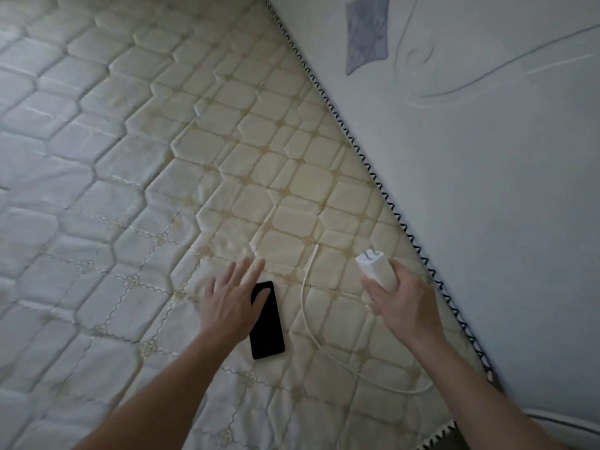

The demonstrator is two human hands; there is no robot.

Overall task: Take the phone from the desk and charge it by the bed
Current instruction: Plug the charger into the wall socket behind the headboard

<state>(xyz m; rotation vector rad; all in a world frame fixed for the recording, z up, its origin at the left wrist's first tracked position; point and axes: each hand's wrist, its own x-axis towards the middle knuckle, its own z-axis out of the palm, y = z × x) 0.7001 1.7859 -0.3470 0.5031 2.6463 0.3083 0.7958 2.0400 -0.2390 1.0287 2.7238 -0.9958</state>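
A black phone (pixel 268 326) lies screen-up on the quilted cream mattress (pixel 136 177). My left hand (pixel 232 303) hovers over the phone's upper left corner, fingers spread, holding nothing. My right hand (pixel 399 300) grips a white charger plug (pixel 378 269) with its metal prongs pointing up and left. A white cable (pixel 306 313) curves from below my right hand across the mattress. Its free connector end (pixel 317 245) lies above and to the right of the phone, apart from it.
A pale grey padded headboard (pixel 487 157) with a grey diamond patch runs along the right, bordered by black zigzag trim (pixel 383 190). The mattress stretches far to the left and up.
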